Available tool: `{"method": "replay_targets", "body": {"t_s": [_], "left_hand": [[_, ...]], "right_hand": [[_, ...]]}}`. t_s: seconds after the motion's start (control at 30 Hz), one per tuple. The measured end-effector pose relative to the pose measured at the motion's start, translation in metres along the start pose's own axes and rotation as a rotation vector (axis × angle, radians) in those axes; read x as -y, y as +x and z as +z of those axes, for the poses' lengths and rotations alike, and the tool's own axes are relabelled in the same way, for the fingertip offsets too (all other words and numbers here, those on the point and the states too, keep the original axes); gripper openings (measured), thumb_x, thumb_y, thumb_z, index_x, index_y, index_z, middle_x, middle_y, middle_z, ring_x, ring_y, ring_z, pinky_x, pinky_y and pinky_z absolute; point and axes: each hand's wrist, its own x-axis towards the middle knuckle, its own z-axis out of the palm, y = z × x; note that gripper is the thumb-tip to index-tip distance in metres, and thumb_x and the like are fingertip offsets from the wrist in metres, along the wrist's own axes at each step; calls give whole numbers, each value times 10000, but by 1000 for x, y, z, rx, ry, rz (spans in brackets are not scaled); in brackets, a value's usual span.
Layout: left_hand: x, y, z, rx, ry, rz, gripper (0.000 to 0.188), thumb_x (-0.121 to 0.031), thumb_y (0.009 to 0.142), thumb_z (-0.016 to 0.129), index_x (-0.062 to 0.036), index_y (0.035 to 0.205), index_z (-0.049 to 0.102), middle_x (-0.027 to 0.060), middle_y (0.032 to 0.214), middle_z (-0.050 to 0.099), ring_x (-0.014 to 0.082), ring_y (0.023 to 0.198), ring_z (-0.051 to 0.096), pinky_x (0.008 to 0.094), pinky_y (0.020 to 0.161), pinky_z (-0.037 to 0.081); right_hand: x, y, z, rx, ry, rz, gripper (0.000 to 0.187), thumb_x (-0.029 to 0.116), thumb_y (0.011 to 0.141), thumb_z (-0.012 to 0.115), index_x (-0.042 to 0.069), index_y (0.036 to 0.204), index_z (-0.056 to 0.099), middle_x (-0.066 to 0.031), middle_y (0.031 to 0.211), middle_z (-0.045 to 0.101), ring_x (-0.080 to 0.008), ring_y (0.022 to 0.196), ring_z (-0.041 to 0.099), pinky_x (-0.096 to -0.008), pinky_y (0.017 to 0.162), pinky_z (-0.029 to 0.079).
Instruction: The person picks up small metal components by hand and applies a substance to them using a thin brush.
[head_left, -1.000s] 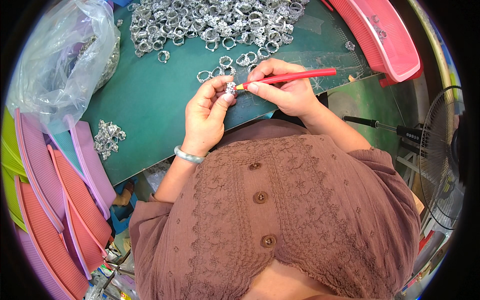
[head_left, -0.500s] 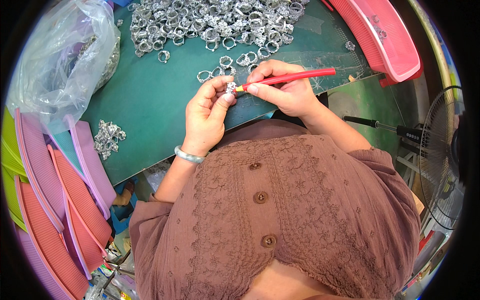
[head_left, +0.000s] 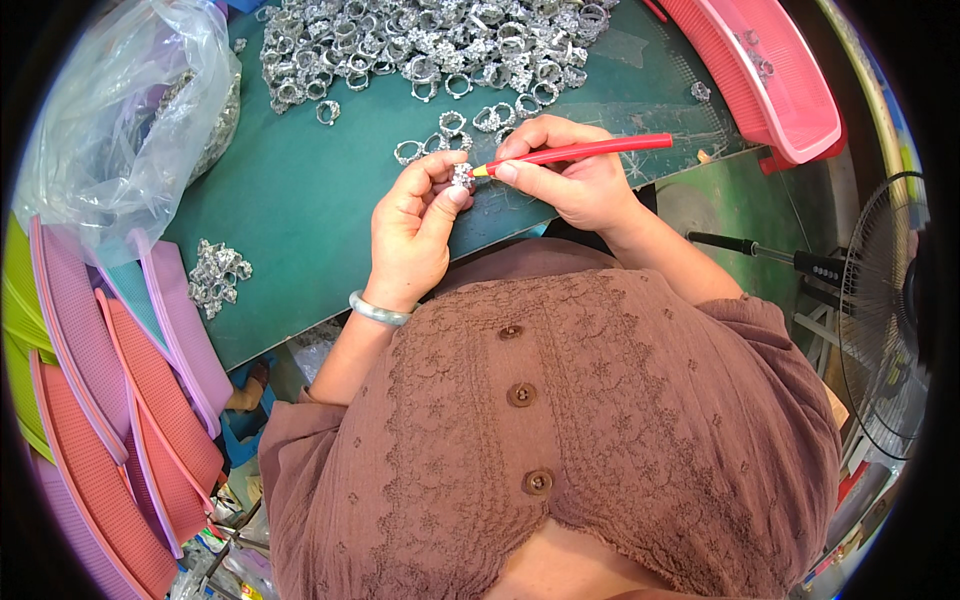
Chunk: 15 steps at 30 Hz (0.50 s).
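Note:
Between thumb and fingers, my left hand [head_left: 420, 220] pinches a silver ring [head_left: 462, 176] whose stone-studded face is turned to the right. My right hand [head_left: 575, 180] grips a red pencil [head_left: 610, 147] with a pale yellow cone near its point. The pencil's tip meets the ring's face or sits right beside it; I cannot tell which. Just beyond my hands, several loose rings [head_left: 452, 123] lie on the green tabletop [head_left: 310, 210]. A big heap of similar rings [head_left: 420, 45] spreads across the far side.
A clear plastic bag [head_left: 120, 120] with rings inside is at the far left, beside a small ring cluster [head_left: 217, 275]. Pink and purple baskets [head_left: 130, 400] stack at the left. A pink basket [head_left: 755, 70] stands far right, near a fan [head_left: 885, 310].
The pencil's back end has dipped very slightly, and my right fingers have shifted a little with it. My left hand and the ring stay nearly still.

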Motion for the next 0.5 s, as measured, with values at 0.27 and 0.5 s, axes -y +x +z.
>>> {"method": "replay_targets", "body": {"t_s": [0.27, 0.5], "left_hand": [[-1, 0, 1, -6, -4, -8, 248, 1, 854, 481, 2, 1101, 497, 38, 930, 551, 98, 837, 531, 220, 761, 433], [-1, 1, 0, -2, -1, -10, 242, -17, 861, 479, 4, 1102, 496, 43, 933, 559, 104, 843, 535, 226, 764, 435]], "right_hand": [[1, 0, -3, 48, -20, 5, 58, 14, 749, 628, 3, 783, 583, -43, 775, 588, -89, 719, 532, -225, 642, 429], [1, -1, -4, 102, -45, -40, 75, 43, 738, 653, 9, 749, 587, -12, 756, 585, -65, 689, 516, -205, 614, 415]]}}
